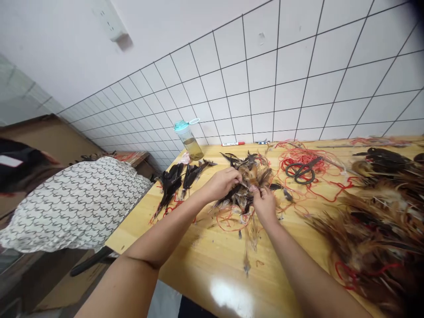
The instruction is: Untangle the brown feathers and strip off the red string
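Observation:
Over a pile of dark and brown feathers (pixel 243 198) in the middle of the wooden table, both hands meet close together. My left hand (pixel 225 183) is closed, its fingertips pinching a thin feather shaft. My right hand (pixel 264 201) is closed too, thumb and fingers pressed together near the shaft's other end, below brown feathers. Red string (pixel 228 227) lies loosely beneath and around the pile. Dark feather bundles (pixel 170 183) rest to the left of it.
Black scissors (pixel 304 172) lie on tangled red string right of the hands. A large brown feather heap (pixel 380 221) covers the right side. A bottle (pixel 192 145) stands at the back left, near a red marker (pixel 233 143). Beside the table's left edge is a person in patterned cloth (pixel 76 203).

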### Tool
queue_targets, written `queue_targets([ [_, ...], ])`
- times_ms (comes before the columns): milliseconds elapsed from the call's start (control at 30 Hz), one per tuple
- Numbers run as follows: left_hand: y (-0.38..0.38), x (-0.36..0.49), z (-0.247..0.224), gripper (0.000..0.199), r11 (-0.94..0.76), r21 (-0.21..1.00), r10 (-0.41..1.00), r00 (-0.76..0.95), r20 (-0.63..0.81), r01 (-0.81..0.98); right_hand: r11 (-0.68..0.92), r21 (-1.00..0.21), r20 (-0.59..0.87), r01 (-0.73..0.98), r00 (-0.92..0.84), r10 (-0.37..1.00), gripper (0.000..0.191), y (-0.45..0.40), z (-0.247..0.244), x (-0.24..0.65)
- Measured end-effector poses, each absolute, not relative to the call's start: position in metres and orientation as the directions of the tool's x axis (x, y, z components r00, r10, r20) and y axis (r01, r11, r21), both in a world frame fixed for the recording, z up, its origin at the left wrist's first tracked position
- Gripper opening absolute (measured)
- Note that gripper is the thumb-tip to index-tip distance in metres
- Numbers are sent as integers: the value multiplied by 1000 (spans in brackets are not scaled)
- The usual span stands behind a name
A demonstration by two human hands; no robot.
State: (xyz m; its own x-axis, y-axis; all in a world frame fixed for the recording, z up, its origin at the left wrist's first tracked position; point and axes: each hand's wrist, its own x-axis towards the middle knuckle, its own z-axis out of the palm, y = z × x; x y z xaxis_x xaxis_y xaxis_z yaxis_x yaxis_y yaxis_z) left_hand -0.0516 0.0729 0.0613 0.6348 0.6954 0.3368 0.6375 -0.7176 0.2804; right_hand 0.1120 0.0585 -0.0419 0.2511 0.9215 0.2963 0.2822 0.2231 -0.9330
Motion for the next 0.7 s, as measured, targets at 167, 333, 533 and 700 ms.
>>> queue_targets([
  [167,66,-44,48,18,-706,243,699,602,385,665,229,-917,317,326,250,915,28,56,-42,111],
  [333,61,-41,41,20,-670,39,694,608,386,741,263,-907,336,328,188,923,29,56,-41,109],
  [533,56,-45,35,16,-612,-158,687,620,380,775,310,-900,346,306,69,936,30,59,-43,105],
  [700,52,-45,28,15,-643,-144,652,636,413,752,341,-910,347,235,-15,938,24,60,-46,101],
])
